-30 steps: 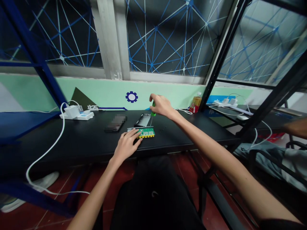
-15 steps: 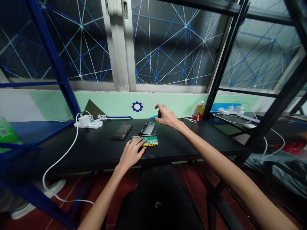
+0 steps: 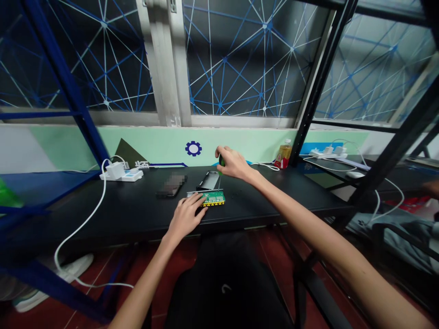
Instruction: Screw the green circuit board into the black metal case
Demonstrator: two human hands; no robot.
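My left hand (image 3: 186, 215) lies over the left end of a green circuit board (image 3: 216, 197) with a row of yellow connectors along its front edge. Its fingers rest on top and the thumb presses at the front, holding the board against the desk. Above the board, my right hand (image 3: 236, 163) is closed around the green and black handle of a screwdriver (image 3: 221, 161). The thin shaft points down to the board's back edge, but its tip is too small to make out. Just behind the board lies an open metal casing (image 3: 208, 180).
A dark phone (image 3: 172, 186) lies left of the casing on the black desk (image 3: 137, 214). A white power strip (image 3: 121, 173) with a trailing cable is at the left. A drink bottle (image 3: 283, 154) stands at the back right near a black frame post. Another person's hand (image 3: 431, 188) shows at the far right.
The view has shifted slightly. My right hand has turned a little around the screwdriver handle, showing more of its green part. My left hand stays on the board.
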